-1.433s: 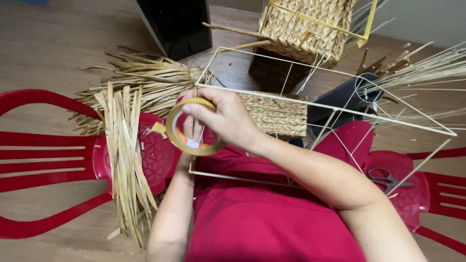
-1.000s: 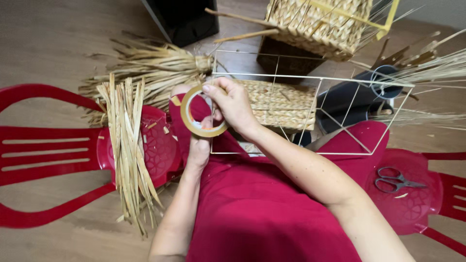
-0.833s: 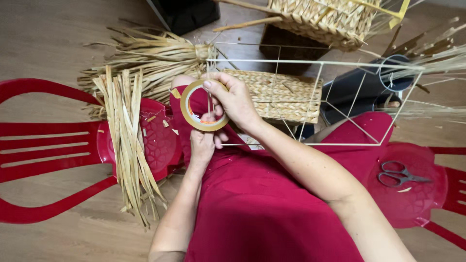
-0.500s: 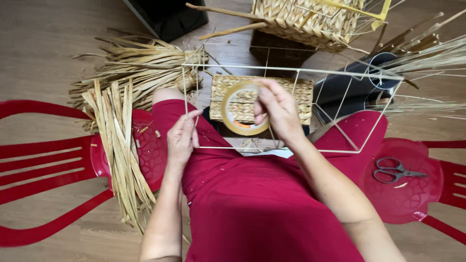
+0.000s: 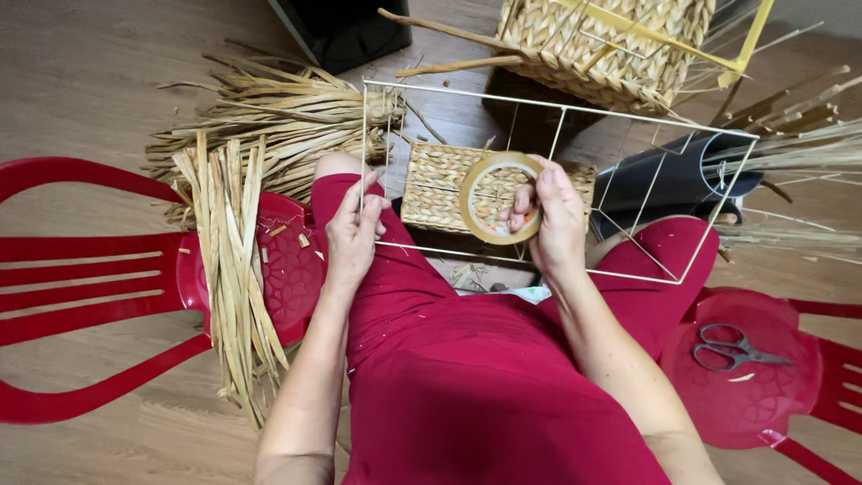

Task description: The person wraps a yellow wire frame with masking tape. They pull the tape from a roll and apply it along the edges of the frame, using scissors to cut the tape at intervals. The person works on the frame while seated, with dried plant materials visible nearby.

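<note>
My right hand [image 5: 555, 216] grips the tan tape roll [image 5: 499, 198]. At nine o'clock from it, my left hand [image 5: 352, 235] pinches the white wire frame [image 5: 557, 108]; scissors [image 5: 736, 348] lie at four o'clock.

Left hand [image 5: 352, 235] pinching; right hand [image 5: 552, 220] gripping, arms extended.

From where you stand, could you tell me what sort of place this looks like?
Probably a home basket-weaving spot on a wooden floor. The right hand holds a tape roll at a white wire frame, with dried reed strips and a woven basket nearby.
</note>
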